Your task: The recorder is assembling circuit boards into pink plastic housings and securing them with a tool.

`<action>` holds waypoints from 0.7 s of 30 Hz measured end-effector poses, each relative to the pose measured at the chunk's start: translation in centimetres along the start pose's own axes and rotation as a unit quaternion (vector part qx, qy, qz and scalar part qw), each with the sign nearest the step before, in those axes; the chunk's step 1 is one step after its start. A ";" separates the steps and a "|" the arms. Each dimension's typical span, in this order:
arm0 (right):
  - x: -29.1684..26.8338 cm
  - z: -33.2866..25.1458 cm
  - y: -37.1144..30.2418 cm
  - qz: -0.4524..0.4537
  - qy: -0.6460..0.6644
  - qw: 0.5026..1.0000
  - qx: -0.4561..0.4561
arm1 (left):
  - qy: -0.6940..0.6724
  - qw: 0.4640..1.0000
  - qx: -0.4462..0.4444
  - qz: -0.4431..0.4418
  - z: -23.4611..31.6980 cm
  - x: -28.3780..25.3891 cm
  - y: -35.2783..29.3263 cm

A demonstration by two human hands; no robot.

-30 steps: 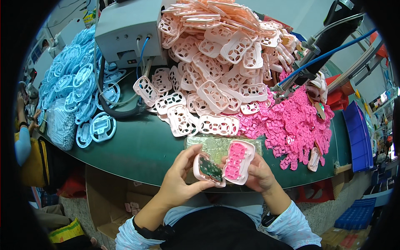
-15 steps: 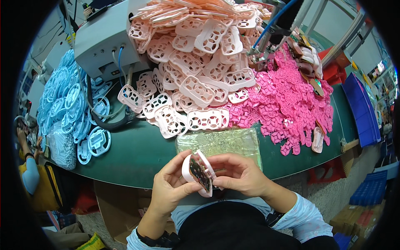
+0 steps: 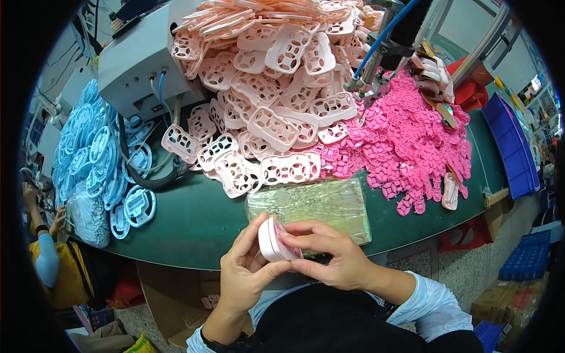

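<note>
Between both hands is a small pale pink plastic toy housing (image 3: 271, 241), its two halves together with a thin seam along the side. Brighter pink shows on its face towards my right hand. My left hand (image 3: 242, 267) grips it from the left, thumb at the lower edge and fingers behind. The fingers of my right hand (image 3: 332, 254) press on the pink face, with the thumb at the bottom. Just beyond the hands lies a plastic-wrapped block (image 3: 312, 206) on the green table (image 3: 182, 226).
Pale pink perforated shells (image 3: 273, 126) pile high at the centre. Bright pink button pads (image 3: 406, 141) spread to the right, light blue parts (image 3: 88, 153) to the left. A grey machine box (image 3: 141, 65), a metal press (image 3: 376, 59) and a blue bin (image 3: 512, 144) stand around. A co-worker's arm (image 3: 44, 253) shows at far left.
The housing's halves, apart with a dark circuit board between them earlier, are now together. My right fingers have moved onto its face. The view has shifted slightly.
</note>
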State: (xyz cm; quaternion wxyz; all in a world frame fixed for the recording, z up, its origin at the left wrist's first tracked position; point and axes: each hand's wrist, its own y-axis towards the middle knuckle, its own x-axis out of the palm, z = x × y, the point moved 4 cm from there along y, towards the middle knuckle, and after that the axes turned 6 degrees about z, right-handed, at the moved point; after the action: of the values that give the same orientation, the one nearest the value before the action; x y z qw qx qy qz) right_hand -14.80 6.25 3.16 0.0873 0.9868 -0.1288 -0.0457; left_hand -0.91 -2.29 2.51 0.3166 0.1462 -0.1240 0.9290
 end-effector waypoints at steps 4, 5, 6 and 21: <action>0.4 -0.7 0.0 0.020 -0.111 0.988 -0.101 | 0.004 0.997 0.046 -0.058 0.5 0.5 -0.3; 0.6 -0.6 -0.1 0.019 -0.111 0.988 -0.102 | 0.015 0.998 0.051 -0.035 0.6 1.3 -0.5; 0.9 -0.7 -0.4 0.045 -0.194 0.968 -0.150 | 0.026 0.998 0.056 -0.013 0.7 1.7 -0.6; -0.8 -3.9 2.3 -0.024 -0.165 0.972 -0.166 | 0.316 0.937 0.073 -0.128 2.5 2.0 -1.3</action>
State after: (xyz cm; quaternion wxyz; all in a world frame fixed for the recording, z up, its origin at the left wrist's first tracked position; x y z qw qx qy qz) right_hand -15.68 4.85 7.50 0.2267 0.9399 -0.1083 -0.2312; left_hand -1.11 -0.95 5.68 0.4440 -0.1174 0.0705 0.8855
